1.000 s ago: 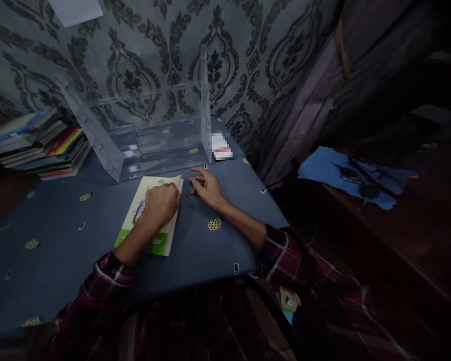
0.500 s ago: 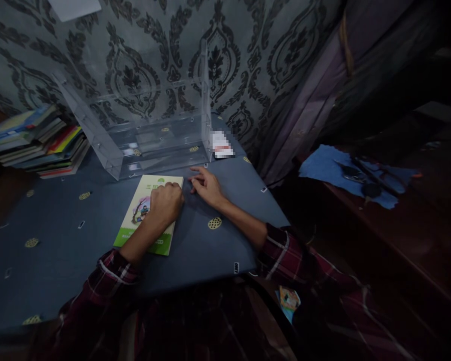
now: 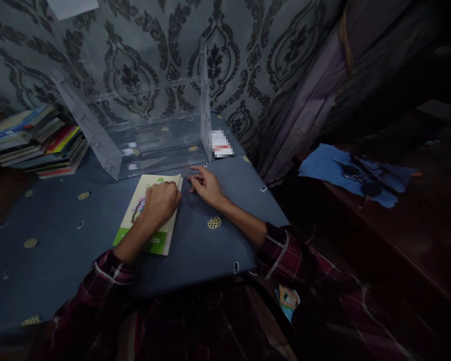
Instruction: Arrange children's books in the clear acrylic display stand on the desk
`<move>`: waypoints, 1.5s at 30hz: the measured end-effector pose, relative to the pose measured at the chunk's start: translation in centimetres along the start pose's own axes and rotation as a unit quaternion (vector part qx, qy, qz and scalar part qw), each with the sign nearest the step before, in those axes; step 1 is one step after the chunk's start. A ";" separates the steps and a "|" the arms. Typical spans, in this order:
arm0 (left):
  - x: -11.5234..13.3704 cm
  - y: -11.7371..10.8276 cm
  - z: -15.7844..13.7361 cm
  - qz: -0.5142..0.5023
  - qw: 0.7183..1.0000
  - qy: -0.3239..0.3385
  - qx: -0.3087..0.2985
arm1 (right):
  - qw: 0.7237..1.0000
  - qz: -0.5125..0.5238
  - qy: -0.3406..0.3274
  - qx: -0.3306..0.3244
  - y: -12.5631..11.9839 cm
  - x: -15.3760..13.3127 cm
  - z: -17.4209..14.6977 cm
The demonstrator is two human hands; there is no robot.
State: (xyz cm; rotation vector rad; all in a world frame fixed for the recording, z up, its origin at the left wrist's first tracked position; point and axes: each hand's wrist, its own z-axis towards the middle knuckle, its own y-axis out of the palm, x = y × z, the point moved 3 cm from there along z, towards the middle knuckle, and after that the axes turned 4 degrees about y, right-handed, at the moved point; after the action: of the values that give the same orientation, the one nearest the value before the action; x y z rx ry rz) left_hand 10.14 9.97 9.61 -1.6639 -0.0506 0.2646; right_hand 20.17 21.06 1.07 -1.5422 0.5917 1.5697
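Note:
A thin paperback book [image 3: 168, 228] with a cream and green cover lies on the table in front of me. Over its upper part, my left hand [image 3: 161, 201] is closed with curled fingers at the right edge of the cover. The fingertips are hidden under the hand. Along the book's right side a strip of pale page edges shows. My right hand [image 3: 207, 188] rests on the cloth just right of the book, fingers loosely apart, holding nothing.
Behind the book stands a clear plastic rack [image 3: 108, 155]. A stack of books [image 3: 41, 145] is at the left. A partly blurred white item [image 3: 221, 145] lies beside the rack. Off to the right, a blue cloth [image 3: 323, 163] carries dark objects. Patterned cloth [image 3: 108, 271] covers the table.
My left hand has shifted slightly left with the cover's right edge, and more of the page edges now shows. The right hand has stayed in place.

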 end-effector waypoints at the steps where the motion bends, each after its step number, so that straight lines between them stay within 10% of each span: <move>1: 0.0 0.0 0.0 0.002 1.000 0.002 0.000 | 1.000 0.004 -0.003 0.000 0.0 0.1 0.0; 22: 0.4 0.8 -0.9 -0.002 1.000 0.024 0.016 | 0.955 -0.258 -0.128 -0.071 0.7 -1.8 -1.3; 34: -7.8 4.4 -7.4 -0.144 0.945 0.288 -0.058 | 0.933 -0.330 -0.115 -0.090 0.6 -2.1 -0.9; 45: -6.2 5.2 -9.5 -0.092 0.952 0.291 -0.008 | 0.937 -0.303 -0.138 -0.103 0.9 -0.9 0.7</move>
State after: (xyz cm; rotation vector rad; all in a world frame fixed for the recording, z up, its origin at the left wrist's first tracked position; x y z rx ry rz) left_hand 5.39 -1.10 6.20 -1.6817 0.2356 -0.3742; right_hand 18.95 20.94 1.80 -1.4313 -0.2070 1.3457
